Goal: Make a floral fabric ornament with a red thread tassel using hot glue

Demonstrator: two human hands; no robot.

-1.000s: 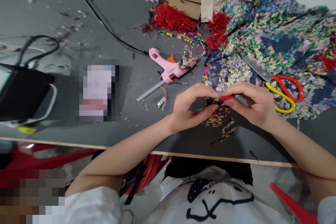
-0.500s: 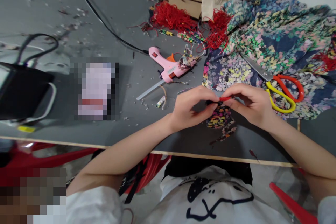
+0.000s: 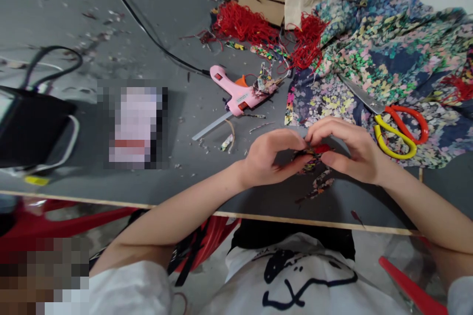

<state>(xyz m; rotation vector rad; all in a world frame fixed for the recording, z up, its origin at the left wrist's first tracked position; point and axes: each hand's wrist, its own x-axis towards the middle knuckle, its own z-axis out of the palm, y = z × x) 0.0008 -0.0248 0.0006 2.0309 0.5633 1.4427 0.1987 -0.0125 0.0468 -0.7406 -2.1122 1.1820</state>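
My left hand (image 3: 271, 157) pinches a small bundle of dark floral fabric with a red part (image 3: 320, 149) at its right side. Curved over the bundle from the right is my right hand (image 3: 349, 150), its index fingertip at the top of the bundle and its thumb apart, just below the red part. Below the hands, a floral fabric strip (image 3: 320, 184) lies on the grey table. Scissors (image 3: 380, 110) with one red and one yellow handle rest on floral cloth (image 3: 402, 69), right of my right hand. Up and left of the hands is a pink glue gun (image 3: 238, 96).
Red yarn (image 3: 244, 22) and cardboard (image 3: 264, 2) lie at the back. A black cable (image 3: 148, 34) runs to the glue gun. A blurred-out phone-like object (image 3: 135, 125) and a black box (image 3: 33, 128) are at the left. The table's front edge (image 3: 258, 216) passes under my forearms.
My right thumb has come away from the red piece and dropped slightly. The red part now shows between the hands, and my left fingers have shifted a little on the bundle.
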